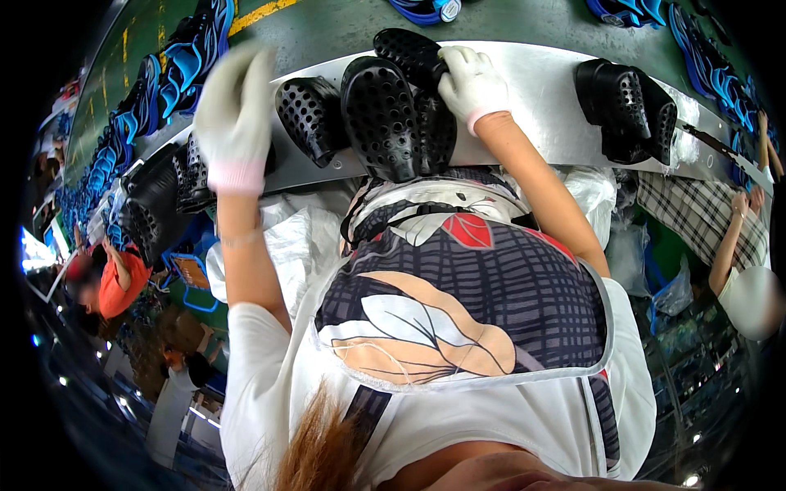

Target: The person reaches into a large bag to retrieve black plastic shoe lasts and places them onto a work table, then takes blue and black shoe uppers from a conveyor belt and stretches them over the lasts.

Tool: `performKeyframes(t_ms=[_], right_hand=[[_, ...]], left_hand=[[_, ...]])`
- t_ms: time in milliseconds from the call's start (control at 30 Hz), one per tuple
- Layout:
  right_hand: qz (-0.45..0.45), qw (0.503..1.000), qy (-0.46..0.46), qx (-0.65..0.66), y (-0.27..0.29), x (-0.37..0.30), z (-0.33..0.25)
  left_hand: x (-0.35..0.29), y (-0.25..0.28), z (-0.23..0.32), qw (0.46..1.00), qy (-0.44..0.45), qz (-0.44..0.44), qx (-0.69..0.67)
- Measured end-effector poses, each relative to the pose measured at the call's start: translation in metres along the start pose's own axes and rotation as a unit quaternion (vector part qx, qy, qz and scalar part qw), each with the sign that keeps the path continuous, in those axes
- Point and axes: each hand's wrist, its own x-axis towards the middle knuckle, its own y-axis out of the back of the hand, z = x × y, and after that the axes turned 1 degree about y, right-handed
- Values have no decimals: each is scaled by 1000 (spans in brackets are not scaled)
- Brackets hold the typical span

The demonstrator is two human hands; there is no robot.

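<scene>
Several black clogs with holes in their uppers lie in front of me on a metal worktable. My right hand (476,82), in a white glove, has its fingers curled over the end of the farthest perforated clog (404,51) and grips it. Nearer to me, a larger black clog (379,110) stands on end, leaning over another at its right. One more clog (309,119) lies just left of these. My left hand (236,106), gloved too, is raised beyond that one, apart from the pile. Motion blurs its fingers, and I see nothing plainly in it.
The metal worktable (532,90) curves across in front of me. More black clogs sit at its right (626,110) and left (155,200). Blue and black straps (192,61) line the green conveyor belt (327,29) beyond. Other people work at both sides.
</scene>
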Motion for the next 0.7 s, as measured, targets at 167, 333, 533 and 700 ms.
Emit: performKeyframes(t_ms=[167, 333, 533, 700], right_hand=[[28, 996, -37, 71, 0, 10, 15], [-23, 970, -165, 179, 39, -2, 18], [-5, 966, -223, 129, 58, -56, 34], [81, 986, -119, 79, 50, -80, 41]], left_hand=[[-123, 1, -62, 904, 345, -220, -120], [-192, -122, -176, 839, 272, -357, -309], [-152, -157, -112, 743, 399, -288, -453], [-126, -190, -101, 801, 335, -300, -395]])
